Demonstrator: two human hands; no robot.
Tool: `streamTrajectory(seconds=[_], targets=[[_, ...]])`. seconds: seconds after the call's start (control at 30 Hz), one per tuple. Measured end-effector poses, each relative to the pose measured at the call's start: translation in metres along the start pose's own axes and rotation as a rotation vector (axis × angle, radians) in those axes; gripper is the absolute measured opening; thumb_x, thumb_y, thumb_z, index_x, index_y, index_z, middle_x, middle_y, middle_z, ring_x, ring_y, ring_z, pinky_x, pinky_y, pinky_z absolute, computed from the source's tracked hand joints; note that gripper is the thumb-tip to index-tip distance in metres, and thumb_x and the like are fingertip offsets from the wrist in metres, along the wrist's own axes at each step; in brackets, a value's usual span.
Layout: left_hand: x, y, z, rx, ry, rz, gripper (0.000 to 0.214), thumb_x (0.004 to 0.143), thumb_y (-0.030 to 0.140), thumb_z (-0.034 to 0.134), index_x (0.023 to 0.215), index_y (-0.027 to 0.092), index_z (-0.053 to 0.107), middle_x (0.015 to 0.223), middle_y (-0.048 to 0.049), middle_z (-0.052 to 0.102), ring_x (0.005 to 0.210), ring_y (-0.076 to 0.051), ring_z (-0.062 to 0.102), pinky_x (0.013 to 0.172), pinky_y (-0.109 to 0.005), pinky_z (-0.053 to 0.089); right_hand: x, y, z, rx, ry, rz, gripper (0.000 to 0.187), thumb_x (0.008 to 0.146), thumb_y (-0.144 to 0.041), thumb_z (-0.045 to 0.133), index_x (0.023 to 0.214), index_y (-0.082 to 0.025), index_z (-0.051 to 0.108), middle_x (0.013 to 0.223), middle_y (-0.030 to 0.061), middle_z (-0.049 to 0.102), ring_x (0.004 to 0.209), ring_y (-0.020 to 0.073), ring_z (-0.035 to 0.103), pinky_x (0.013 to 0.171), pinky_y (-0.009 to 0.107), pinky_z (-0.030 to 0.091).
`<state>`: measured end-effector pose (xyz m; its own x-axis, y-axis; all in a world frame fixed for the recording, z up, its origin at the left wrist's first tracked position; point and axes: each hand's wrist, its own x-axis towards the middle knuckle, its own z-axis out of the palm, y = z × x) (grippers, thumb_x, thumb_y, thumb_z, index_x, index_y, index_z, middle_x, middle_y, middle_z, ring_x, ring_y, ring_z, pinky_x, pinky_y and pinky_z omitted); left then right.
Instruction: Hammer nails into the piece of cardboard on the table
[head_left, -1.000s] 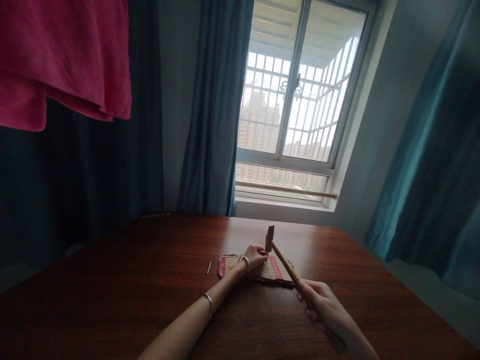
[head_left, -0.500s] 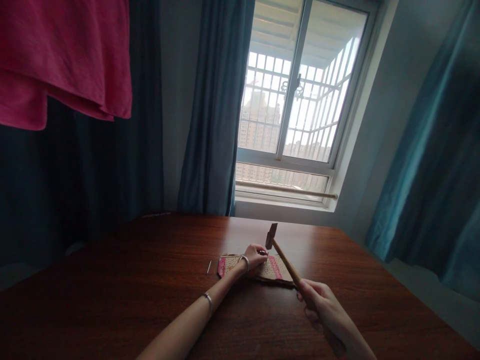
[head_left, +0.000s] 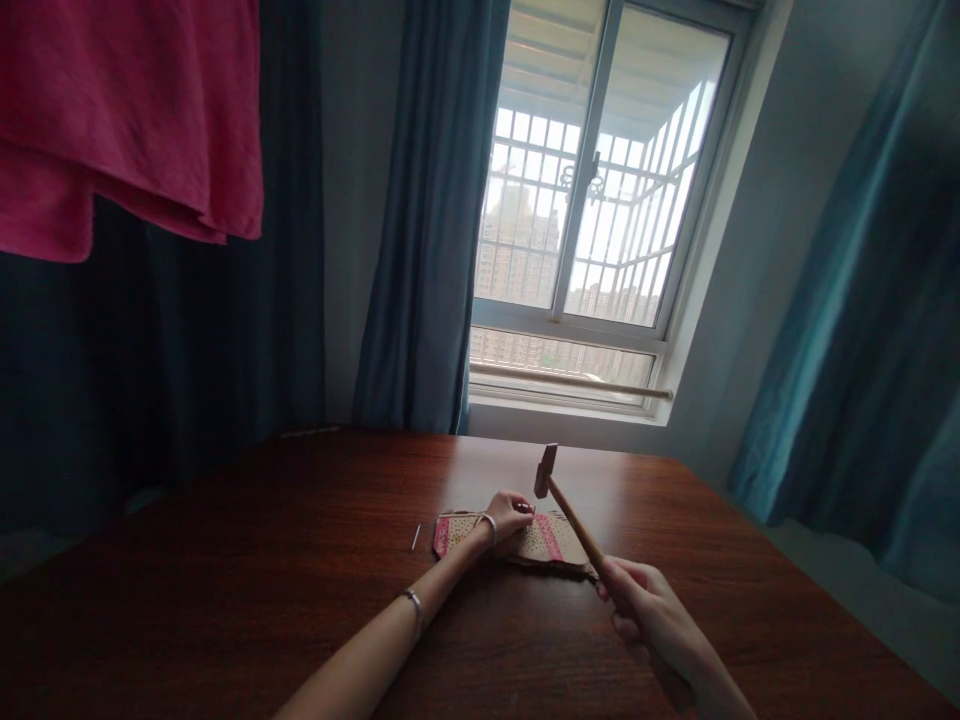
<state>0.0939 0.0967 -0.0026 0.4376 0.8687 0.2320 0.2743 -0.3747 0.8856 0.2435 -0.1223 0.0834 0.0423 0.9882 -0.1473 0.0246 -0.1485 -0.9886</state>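
My right hand [head_left: 649, 615] is wrapped round the wooden handle of a small hammer [head_left: 564, 505], whose dark head is raised above the table. My left hand [head_left: 510, 515] rests on a tan board with pink stripes and small dots [head_left: 551, 543]. Its fingers are pinched together just under the hammer head, on something too small to make out. A thin nail [head_left: 415, 537] lies on the table to the left of the board.
The dark wooden table [head_left: 300, 590] runs to a window [head_left: 592, 230] with blue curtains on both sides. A pink cloth [head_left: 127, 110] hangs at the top left.
The hammer head has risen slightly above the board. My left hand has stayed pinched in place.
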Motion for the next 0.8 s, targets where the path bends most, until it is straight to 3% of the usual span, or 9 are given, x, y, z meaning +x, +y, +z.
streamTrajectory(seconds=[0.8], targets=[[0.002, -0.0013, -0.0023, -0.051, -0.019, -0.013, 0.024, 0.057, 0.025, 0.061, 0.075, 0.009, 0.068, 0.069, -0.0039, 0.065, 0.067, -0.015, 0.058, 0.057, -0.021, 0.042, -0.0021, 0.0008, 0.0046, -0.068, 0.004, 0.022, 0.046, 0.066, -0.062, 0.052, 0.064, -0.017, 0.046, 0.045, -0.0085, 0.03, 0.032, 0.003, 0.029, 0.027, 0.013, 0.021]])
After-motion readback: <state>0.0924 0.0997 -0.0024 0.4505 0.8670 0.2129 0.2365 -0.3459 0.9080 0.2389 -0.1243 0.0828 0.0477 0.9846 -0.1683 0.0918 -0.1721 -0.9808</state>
